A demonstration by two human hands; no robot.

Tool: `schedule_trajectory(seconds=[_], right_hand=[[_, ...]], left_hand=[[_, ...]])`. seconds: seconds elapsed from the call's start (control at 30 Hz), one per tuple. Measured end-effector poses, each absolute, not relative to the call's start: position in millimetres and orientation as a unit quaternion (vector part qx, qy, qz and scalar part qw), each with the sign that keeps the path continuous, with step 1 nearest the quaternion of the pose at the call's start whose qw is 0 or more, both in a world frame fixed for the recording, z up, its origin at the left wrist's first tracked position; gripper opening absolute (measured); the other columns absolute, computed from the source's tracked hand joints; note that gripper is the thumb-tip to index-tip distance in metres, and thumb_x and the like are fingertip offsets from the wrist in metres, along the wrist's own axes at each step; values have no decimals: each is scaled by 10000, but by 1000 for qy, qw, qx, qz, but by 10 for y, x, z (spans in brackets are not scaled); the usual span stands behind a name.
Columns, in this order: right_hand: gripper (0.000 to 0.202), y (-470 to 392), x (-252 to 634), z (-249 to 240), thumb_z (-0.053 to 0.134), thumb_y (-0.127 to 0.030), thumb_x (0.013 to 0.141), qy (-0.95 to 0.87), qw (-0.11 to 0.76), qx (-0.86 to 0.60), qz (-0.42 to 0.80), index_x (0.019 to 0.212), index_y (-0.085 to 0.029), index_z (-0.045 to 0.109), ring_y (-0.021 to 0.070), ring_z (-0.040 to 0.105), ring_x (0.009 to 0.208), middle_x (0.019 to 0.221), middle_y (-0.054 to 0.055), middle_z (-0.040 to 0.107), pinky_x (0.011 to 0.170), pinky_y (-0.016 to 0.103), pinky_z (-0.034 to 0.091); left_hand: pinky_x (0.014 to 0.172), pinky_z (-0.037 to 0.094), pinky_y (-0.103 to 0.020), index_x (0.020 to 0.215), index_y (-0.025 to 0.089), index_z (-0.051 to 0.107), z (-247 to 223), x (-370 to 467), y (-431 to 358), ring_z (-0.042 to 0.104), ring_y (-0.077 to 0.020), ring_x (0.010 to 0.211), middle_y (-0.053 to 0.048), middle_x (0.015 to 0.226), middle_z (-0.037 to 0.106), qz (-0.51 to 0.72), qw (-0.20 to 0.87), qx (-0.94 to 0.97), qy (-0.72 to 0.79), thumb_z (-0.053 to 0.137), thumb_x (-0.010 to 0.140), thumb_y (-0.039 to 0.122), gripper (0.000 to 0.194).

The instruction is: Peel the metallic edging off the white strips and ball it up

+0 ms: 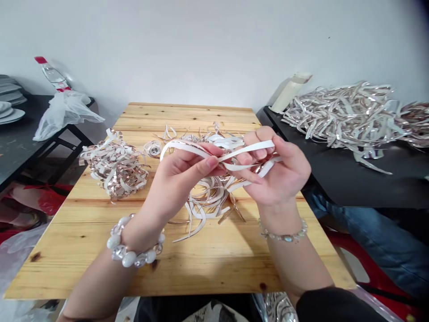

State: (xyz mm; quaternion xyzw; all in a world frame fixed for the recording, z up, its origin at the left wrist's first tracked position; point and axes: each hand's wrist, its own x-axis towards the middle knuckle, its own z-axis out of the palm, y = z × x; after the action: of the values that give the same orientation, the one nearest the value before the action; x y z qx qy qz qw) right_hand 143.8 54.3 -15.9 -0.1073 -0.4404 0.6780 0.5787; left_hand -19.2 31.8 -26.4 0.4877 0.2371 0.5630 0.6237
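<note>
My left hand (187, 172) pinches a few narrow white strips (186, 146) between thumb and fingertips, just above the middle of the table. The strips curl away to the left and run right into my right hand (278, 167), where thumb and fingers close on their ends (258, 146). White shows on one face, with shiny rose-gold glimpsed along some edges. Below and behind both hands lies a loose heap of similar curled strips (209, 194), partly hidden by my fingers. Beaded bracelets circle both wrists.
A crumpled pile of shiny strips (115, 167) sits left on the wooden table (214, 264). A large strip heap (345, 114) covers the black table (368, 183) at right, beside a cream roll (291, 93). At left stand a bottle (52, 74), a plastic bag (65, 114) and plates (11, 114).
</note>
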Motion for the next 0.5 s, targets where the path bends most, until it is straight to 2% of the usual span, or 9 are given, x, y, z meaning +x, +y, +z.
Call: schedule_trajectory(seconds=[0.1,0.2,0.27,0.5], right_hand=[[231,561,1480,-156,688,-289,745,-424,581,-113,686,604,-205,526,87,520,546,577,-29,436,278,140,164],[235,575,1520,-161,665,-291,749,-412,596,-119,679,602,-211,499,89,510,561,593,-25,433,283,153,140],[236,580,1542,-164,642,-293,755,-406,608,-127,670,599,-222,480,100,498,562,602,-17,441,283,172,131],[271,573,1566,-157,612,-311,736,-385,642,-168,642,582,-244,400,135,441,537,577,-3,435,298,226,58]], left_hand=[[721,563,-214,884,210,716,-242,-209,298,644,-95,741,-9,926,701,582,584,501,265,655,837,190,80],[636,519,-185,876,208,708,-223,-222,288,587,-56,654,-17,1069,675,603,545,512,278,636,848,165,89],[634,513,-194,872,212,705,-208,-226,282,576,-50,645,-15,1142,647,613,530,517,276,619,859,158,102],[687,549,-245,873,228,704,-179,-205,244,649,-141,825,-26,994,684,659,487,502,276,620,852,166,106]])
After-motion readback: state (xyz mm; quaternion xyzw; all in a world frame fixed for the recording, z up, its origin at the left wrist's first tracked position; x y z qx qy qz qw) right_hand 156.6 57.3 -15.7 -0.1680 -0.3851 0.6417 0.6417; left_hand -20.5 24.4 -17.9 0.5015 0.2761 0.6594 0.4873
